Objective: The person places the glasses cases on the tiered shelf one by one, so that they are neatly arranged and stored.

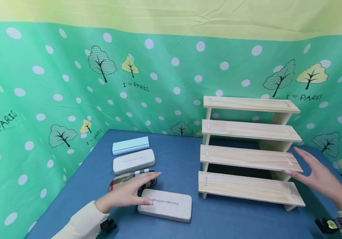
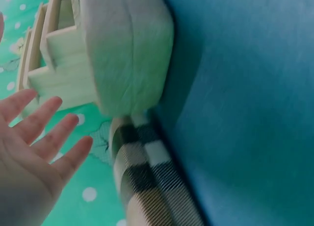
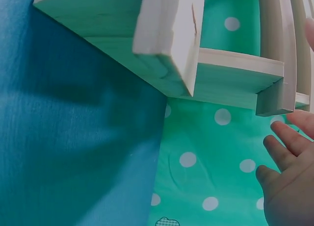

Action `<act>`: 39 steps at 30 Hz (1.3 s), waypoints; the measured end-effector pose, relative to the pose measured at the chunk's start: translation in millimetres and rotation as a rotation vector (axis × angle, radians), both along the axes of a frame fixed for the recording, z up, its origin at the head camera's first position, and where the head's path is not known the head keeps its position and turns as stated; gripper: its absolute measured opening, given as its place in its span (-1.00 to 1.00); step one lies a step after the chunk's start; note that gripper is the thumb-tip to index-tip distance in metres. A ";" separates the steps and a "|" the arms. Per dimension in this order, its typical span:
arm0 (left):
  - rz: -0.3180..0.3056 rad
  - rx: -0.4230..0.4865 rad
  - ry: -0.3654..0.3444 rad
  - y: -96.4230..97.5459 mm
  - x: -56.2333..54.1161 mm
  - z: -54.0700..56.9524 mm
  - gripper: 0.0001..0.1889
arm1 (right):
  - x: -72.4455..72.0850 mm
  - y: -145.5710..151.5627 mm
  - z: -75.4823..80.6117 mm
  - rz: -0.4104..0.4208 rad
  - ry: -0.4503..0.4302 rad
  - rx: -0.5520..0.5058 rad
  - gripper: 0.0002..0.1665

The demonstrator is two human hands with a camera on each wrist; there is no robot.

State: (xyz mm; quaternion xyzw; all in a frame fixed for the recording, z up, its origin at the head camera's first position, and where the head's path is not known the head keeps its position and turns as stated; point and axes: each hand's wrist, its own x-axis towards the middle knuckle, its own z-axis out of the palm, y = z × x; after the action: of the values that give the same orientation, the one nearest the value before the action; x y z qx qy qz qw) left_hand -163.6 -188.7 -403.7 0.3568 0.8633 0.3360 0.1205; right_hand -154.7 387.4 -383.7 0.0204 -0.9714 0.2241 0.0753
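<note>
My left hand [image 1: 126, 194] hovers with fingers extended over the gap between a plaid glasses case [image 1: 123, 179] and a pale grey glasses case [image 1: 171, 206] lettered "REFUELING FOR CHINA". Its thumb overlaps the grey case's left end in the head view. The left wrist view shows that palm [image 2: 24, 167] with nothing in it and the fingers spread. At the right end of a four-tier wooden shelf [image 1: 242, 159], my right hand [image 1: 320, 176] is spread, its thumb tip right at the third tier's edge. The right wrist view has these fingers [image 3: 282, 152] beside the shelf's side.
Behind the plaid case lie another pale glasses case [image 1: 134, 162] and a light blue oblong case [image 1: 130, 146], in a row on the blue tabletop [image 1: 176, 159]. A green dotted curtain [image 1: 171, 76] hangs along the back and left.
</note>
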 end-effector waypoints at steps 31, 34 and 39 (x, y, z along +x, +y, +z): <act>-0.096 0.151 -0.185 8.8 0.9 -28.3 -0.25 | -10.2 -1.0 -3.4 0.003 -0.075 -0.054 0.09; -0.105 0.128 -0.144 9.3 0.6 -29.6 -0.28 | -10.7 0.2 -2.0 0.006 -0.090 -0.047 0.10; -0.100 0.092 -0.113 9.7 -0.7 -29.0 -0.29 | -12.3 1.8 -0.6 0.002 -0.116 -0.035 0.12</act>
State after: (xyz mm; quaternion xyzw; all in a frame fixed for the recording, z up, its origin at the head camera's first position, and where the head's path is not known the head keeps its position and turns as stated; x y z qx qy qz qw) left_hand -164.2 -178.9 -432.6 0.3853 0.8197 0.3887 0.1691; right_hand -167.0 389.2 -384.3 0.0069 -0.9701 0.2420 0.0192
